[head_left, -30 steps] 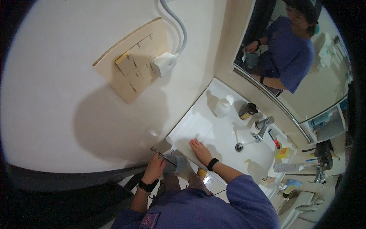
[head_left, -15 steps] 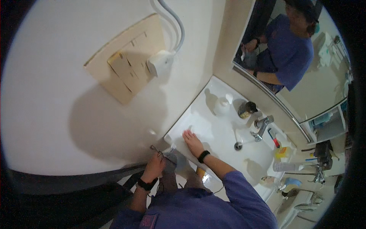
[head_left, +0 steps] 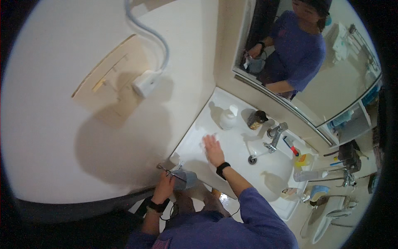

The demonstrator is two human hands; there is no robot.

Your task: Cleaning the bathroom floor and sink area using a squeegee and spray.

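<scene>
Right hand [head_left: 214, 150] flat, fingers extended, at the white sink [head_left: 234, 145]; cannot tell whether anything lies under the fingertips. Left hand [head_left: 164, 186] closed around a grey-blue container [head_left: 188, 179], just off the sink's near left corner, thin dark rod [head_left: 176, 176] across it. Risks, judged: loosened grip could tip the container; bumping the corner could jolt it; overreaching right could topple the white bottle [head_left: 227, 120] or dark bottle [head_left: 257, 120] beyond.
</scene>
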